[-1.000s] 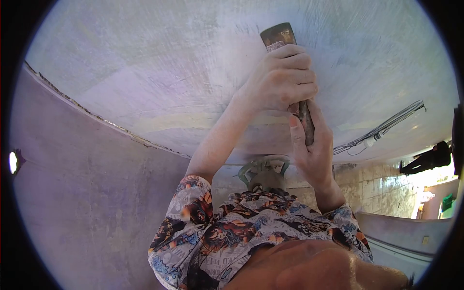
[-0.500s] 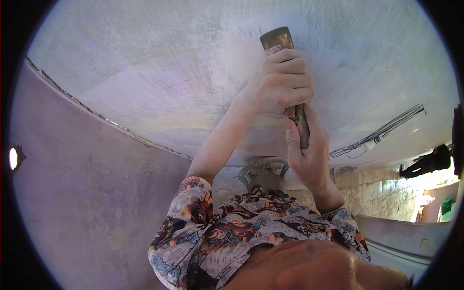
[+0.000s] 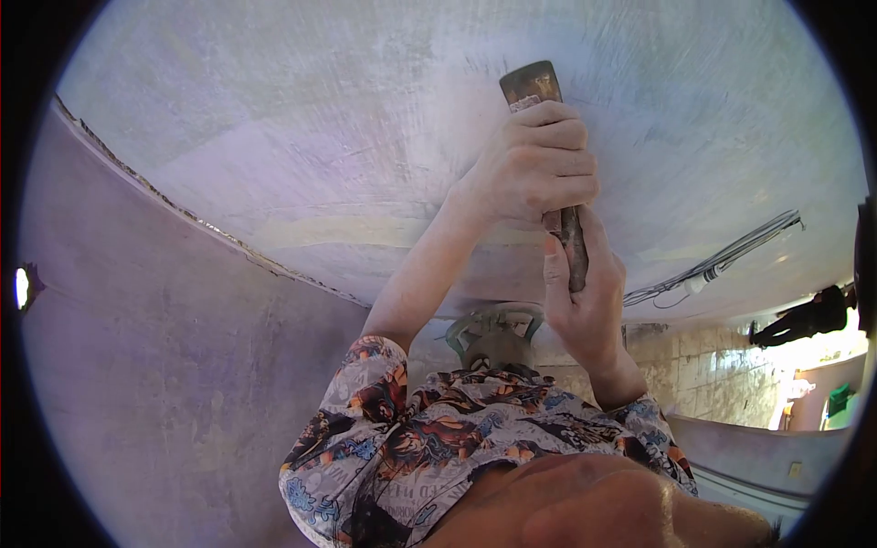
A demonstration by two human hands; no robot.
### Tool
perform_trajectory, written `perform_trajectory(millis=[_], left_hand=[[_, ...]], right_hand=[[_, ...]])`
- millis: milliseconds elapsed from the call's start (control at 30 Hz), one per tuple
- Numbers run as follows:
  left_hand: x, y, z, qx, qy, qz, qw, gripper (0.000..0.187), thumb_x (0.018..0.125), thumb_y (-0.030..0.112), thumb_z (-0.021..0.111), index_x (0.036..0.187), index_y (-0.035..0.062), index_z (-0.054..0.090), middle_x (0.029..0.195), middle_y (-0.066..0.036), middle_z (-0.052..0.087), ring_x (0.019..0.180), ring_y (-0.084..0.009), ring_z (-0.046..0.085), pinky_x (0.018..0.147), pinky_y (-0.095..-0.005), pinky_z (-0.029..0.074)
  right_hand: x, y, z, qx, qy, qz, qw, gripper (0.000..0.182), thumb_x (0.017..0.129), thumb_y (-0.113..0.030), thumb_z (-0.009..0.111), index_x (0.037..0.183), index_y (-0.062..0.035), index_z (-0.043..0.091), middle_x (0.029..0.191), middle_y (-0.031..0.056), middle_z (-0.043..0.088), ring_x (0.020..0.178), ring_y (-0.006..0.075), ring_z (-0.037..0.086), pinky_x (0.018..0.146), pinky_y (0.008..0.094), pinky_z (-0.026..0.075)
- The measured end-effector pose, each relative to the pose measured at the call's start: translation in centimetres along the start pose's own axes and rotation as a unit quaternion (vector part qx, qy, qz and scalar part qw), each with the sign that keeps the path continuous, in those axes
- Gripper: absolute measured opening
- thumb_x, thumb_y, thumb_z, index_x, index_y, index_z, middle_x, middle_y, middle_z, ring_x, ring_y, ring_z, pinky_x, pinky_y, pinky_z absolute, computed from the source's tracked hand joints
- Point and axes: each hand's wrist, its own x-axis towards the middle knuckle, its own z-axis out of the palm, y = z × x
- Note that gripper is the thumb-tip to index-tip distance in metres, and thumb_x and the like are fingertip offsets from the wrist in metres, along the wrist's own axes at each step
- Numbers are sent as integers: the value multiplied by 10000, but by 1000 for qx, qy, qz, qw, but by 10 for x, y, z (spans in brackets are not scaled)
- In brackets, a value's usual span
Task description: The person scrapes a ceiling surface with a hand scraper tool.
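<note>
A long, narrow sanding block (image 3: 533, 84) with a dark, worn brown end lies against a pale plastered surface (image 3: 347, 119) in front of me. My left hand (image 3: 546, 160), white with dust, wraps its fingers over the block's middle. Lower down, my right hand (image 3: 594, 292) grips the block's near end, thumb along one side. Both hands are closed. The block's underside and the fingertips beneath it are hidden. Scratch marks and a lighter smooth patch show on the plaster around the block.
Below me stands a green plastic chair (image 3: 466, 333). A cracked seam (image 3: 183, 208) borders the purplish wall (image 3: 174, 393) on the left. Loose wires (image 3: 754, 242) with a bulb holder (image 3: 696, 283) hang at right. A person in dark clothes (image 3: 808, 318) is farther off, near a bright opening.
Both hands and the sanding block have slid slightly back toward me and a little to the right. My grip looks the same.
</note>
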Motion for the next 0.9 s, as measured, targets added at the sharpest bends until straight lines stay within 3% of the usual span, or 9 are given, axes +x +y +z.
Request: perform_trajectory(millis=[600, 900], left_hand=[[10, -6, 2, 16, 40, 17, 999, 180, 520, 263, 596, 622, 146, 506, 641, 61, 487, 713, -156, 531, 771, -315, 480], [9, 8, 3, 1, 2, -17, 1000, 174, 542, 254, 623, 613, 145, 508, 647, 65, 498, 722, -144, 538, 780, -305, 489]], right_hand=[[4, -7, -8, -15, 8, -17, 1000, 409, 904, -5, 566, 1269, 136, 448, 917, 268, 646, 803, 409, 674, 678, 390, 521], [-2, -3, -9, -24, 13, -38, 999, 408, 900, 0, 566, 1263, 144, 449, 922, 273, 644, 813, 417, 671, 681, 395, 521]])
